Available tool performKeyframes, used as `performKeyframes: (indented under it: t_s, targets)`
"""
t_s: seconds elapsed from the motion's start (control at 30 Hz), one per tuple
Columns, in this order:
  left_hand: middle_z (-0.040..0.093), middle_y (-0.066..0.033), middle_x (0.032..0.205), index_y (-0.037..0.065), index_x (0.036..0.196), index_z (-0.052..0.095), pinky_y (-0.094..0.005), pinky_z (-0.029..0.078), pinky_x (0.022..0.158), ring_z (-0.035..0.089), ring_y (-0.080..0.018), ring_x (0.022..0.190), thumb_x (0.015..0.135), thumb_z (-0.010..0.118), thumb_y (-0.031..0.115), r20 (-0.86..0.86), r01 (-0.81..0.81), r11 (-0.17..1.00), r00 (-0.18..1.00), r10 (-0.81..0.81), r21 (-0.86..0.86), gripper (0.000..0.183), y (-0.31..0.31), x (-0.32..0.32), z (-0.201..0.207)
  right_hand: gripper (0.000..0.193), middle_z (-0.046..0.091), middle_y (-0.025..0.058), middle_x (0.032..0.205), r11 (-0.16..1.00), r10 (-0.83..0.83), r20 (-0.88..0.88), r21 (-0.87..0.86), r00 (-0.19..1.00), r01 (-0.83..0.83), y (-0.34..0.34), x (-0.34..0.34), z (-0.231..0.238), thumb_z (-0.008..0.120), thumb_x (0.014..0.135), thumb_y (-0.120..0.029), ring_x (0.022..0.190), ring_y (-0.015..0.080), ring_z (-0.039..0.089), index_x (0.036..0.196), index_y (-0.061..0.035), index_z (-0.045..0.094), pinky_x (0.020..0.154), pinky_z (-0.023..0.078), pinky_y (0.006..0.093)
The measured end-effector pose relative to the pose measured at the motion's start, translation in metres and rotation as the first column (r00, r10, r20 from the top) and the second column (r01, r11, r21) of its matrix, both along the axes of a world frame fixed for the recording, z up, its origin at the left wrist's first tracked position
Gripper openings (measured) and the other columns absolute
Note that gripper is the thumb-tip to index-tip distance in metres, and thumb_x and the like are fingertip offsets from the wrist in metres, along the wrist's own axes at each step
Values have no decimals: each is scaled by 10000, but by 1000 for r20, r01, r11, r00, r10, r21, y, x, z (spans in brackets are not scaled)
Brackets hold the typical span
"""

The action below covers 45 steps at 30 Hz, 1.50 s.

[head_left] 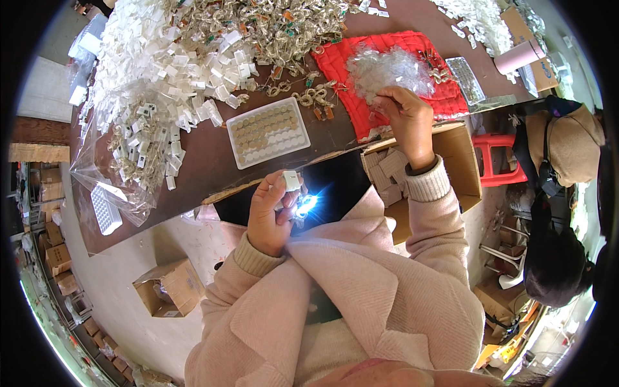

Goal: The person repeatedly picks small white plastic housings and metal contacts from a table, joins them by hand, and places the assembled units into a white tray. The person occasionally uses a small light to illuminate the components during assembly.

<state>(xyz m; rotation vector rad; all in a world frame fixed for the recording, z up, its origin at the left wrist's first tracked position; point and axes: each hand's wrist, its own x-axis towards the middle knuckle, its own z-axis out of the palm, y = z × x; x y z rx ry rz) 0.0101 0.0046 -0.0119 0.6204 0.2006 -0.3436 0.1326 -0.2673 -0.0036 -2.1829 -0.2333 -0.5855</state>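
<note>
The tray (274, 155) holds discs (264, 131), the box (467, 151) pale blocks (389, 166); beyond the table (205, 149) edge my neighbour's left hand (269, 216) grips a lit lamp (305, 206), the right hand (407, 119) clear plastic (380, 107).

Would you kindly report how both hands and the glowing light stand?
Left hand: holding white case and glowing light. Right hand: at clear plastic pieces on red cloth, grip unclear. White tray just beyond left hand; nothing visibly blocking either.
</note>
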Motion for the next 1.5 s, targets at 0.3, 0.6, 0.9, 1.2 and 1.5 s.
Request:
performKeyframes:
  t_s: [0.3, 0.6, 0.9, 1.2, 1.5]
  targets:
    - [675, -109, 1009, 9, 1199, 627, -149, 314, 457, 466, -52, 689, 996, 627, 146, -52, -47, 997, 998, 44, -55, 245, 3, -1, -9, 140, 721, 126, 867, 999, 1, -115, 45, 993, 4, 2, -1, 4, 693, 874, 21, 765, 204, 713, 1010, -14, 709, 689, 548, 291]
    - [685, -134, 1059, 34, 1187, 638, -156, 304, 443, 475, -58, 689, 986, 634, 118, -25, -51, 998, 998, 50, -40, 217, 4, 1, -8, 141, 709, 67, 946, 958, 202, -127, 231, 971, -169, 32, -26, 29, 600, 955, 66, 817, 129, 682, 1041, 15, 699, 728, 563, 255]
    - [669, -32, 964, 39, 1140, 645, -137, 371, 509, 526, -34, 698, 956, 691, 116, -26, -155, 987, 987, 156, 42, 205, 3, -4, 9, 380, 664, 137, 908, 807, 591, 174, -94, 788, -584, 104, -63, 36, 649, 687, 86, 763, 303, 655, 1058, 10, 628, 658, 540, 370]
    - [689, -48, 911, 4, 1071, 662, -139, 360, 490, 544, -17, 629, 936, 713, 67, 54, -170, 973, 985, 164, 157, 158, 10, -4, 10, 370, 676, 100, 925, 748, 649, 102, -268, 754, -608, 106, -67, 39, 719, 694, 0, 784, 288, 668, 1050, -20, 621, 677, 546, 387]
    - [665, -35, 851, -3, 1077, 665, -167, 312, 485, 461, -12, 567, 921, 710, 29, 48, -168, 960, 986, 161, 225, 166, 16, -5, 8, 145, 685, 115, 839, 844, 536, -52, 23, 843, -536, 108, -74, 35, 704, 828, 6, 717, 332, 670, 947, -44, 639, 641, 529, 396]
